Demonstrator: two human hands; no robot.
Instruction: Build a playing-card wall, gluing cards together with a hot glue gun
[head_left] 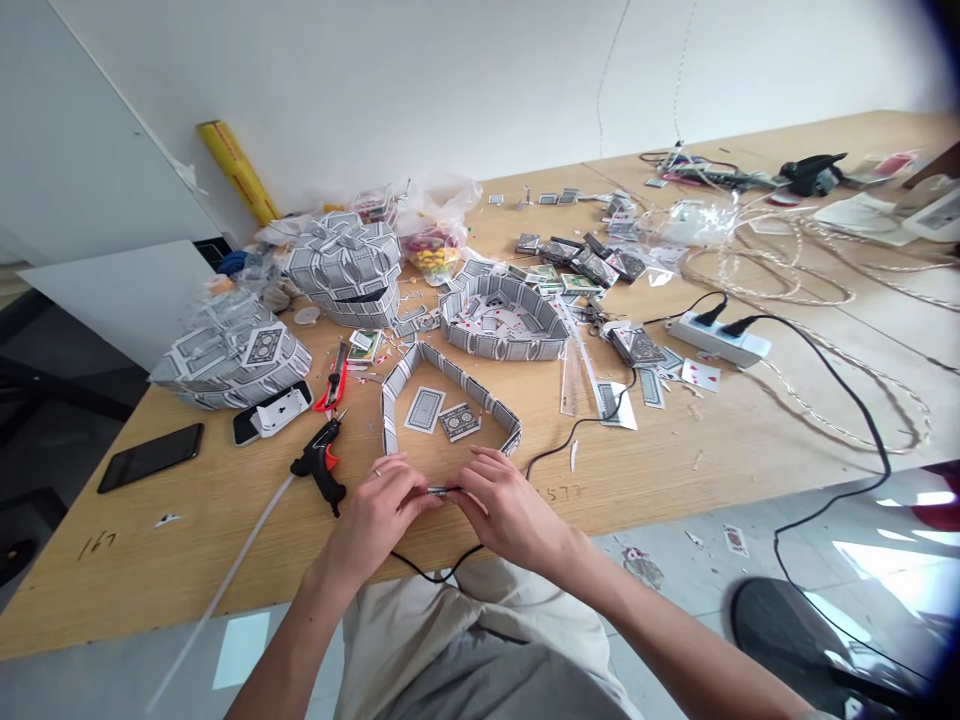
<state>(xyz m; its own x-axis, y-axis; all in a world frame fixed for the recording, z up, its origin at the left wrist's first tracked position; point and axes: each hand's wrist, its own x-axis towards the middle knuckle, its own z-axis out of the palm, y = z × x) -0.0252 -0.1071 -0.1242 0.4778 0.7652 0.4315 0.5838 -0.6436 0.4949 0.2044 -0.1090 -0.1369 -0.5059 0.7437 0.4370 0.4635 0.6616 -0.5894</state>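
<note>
A ring-shaped wall of folded playing cards (388, 408) stands on edge on the table, its near side by my body. My left hand (381, 500), with a ring on one finger, pinches that near side. Close beside it, my right hand (504, 497) is also closed on the card wall, and my fingers hide most of what lies between them. Inside the ring lie a playing card (425, 410) and a patterned card box (460, 422). A black glue gun (322, 462) with an orange trigger rests left of my left hand, near a red utility knife (331, 385).
Two lidded card-built boxes (232, 355) stand left and back. Behind the ring sits an open card tray (510, 345) holding cards. A black phone (150, 457) lies left. A power strip (718, 338), cables, a ruler (571, 375) and scattered cards occupy the right.
</note>
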